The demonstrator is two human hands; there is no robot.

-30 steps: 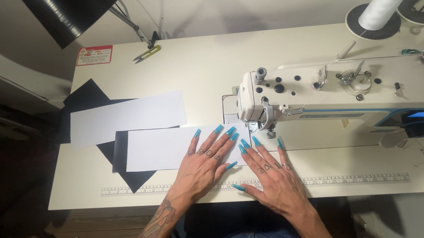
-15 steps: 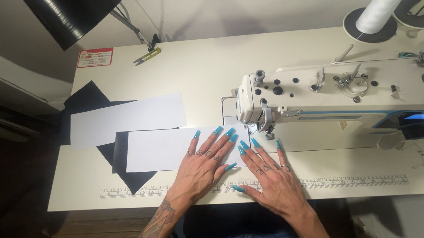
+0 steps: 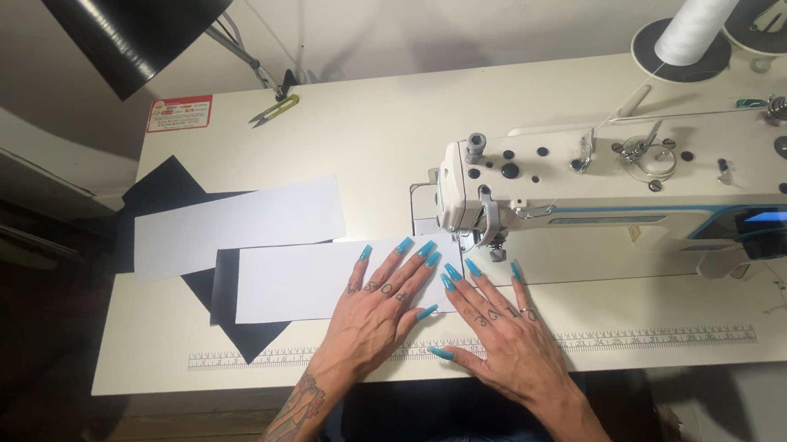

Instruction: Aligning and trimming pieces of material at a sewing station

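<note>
The sewing machine [image 3: 631, 186] hides its needle and runs off frame rightward. Both hands, left hand [image 3: 377, 310] and right hand [image 3: 503, 333], lie flat, fingers spread, pressing white paper [image 3: 310, 280] left of it; worktop [image 3: 360, 131] beyond lies open.

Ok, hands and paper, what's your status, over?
Left hand and right hand flat, fingers spread. Both pressing white sheet at sewing machine needle. Black sheets underneath; nothing in the way.

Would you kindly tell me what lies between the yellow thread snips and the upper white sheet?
In the head view, only bare tabletop separates the thread snips from the upper white sheet.
</note>
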